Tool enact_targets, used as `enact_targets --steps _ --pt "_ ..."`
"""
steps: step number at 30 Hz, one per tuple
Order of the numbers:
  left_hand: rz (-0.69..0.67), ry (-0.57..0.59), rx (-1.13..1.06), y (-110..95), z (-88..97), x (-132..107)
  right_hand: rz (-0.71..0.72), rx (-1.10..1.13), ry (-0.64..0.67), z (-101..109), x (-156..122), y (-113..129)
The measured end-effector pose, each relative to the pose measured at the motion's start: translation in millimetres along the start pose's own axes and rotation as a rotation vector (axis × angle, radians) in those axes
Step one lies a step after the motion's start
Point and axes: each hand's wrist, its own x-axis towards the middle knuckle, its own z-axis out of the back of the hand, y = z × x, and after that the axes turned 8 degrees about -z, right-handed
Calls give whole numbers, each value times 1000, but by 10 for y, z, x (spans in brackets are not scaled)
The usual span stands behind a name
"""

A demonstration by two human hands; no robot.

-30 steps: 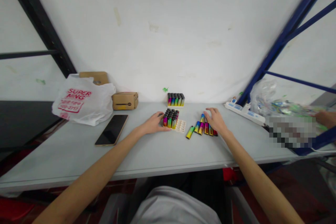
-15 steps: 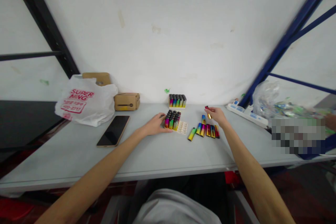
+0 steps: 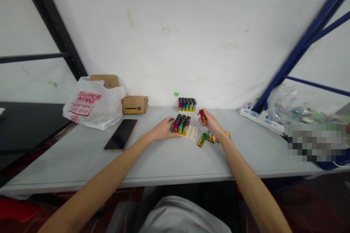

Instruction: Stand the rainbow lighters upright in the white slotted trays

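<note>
My right hand (image 3: 210,121) pinches a red and gold lighter (image 3: 203,116) upright above the table, just right of a white tray (image 3: 192,133) with round holes. Upright lighters (image 3: 181,125) with black tops fill the tray's left part, while holes show bare on its right. Around the left side of that tray curves my left hand (image 3: 165,129), fingers at the back and thumb at the front. Several loose lighters (image 3: 210,137) lie on the table beneath my right hand and wrist, partly hidden by them. One green and gold lighter (image 3: 202,139) lies slanted nearest the tray.
By the wall stands a second tray full of lighters (image 3: 187,105). A phone (image 3: 121,134), a cardboard box (image 3: 135,105) and a white plastic bag (image 3: 94,103) are on the left. A power strip (image 3: 261,120) and clear plastic bags (image 3: 283,102) lie at the right.
My right hand has moved left toward the tray, carrying the lighter from beyond the loose ones. My left hand stays at the tray. The whole view has shifted slightly.
</note>
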Motion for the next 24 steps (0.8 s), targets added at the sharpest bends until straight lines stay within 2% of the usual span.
enact_targets --steps 7,16,24 --pt "-5 -14 -5 12 -3 -9 -142 -64 -188 -104 -64 -153" --pt "4 -10 -9 9 1 -9 -148 -110 -80 -209 -137 -223" --pt "13 -6 -8 18 6 -10 -220 -17 -56 -187 -157 -212"
